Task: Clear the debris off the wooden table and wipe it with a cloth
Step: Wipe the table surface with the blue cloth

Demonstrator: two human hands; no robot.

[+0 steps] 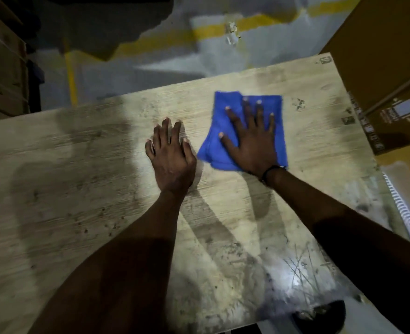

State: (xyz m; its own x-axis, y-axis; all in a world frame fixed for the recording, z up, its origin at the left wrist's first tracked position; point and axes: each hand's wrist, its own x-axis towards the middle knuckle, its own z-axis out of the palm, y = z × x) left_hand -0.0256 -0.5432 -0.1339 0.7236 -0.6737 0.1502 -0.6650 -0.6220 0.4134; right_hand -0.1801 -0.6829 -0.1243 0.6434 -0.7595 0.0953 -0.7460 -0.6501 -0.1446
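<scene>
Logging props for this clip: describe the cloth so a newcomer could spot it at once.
Start at the wooden table filling most of the view. Right of its middle, the right hand presses flat, fingers spread, on the cloth. It is the only bright blue thing there; the left hand beside it rests on bare wood.

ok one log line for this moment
step: wiping | right hand: flat on blue cloth | left hand: resting on wooden table

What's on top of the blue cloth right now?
The right hand lies flat on the blue cloth, fingers spread, pressing it onto the wooden table. The cloth beneath the palm is hidden.
</scene>
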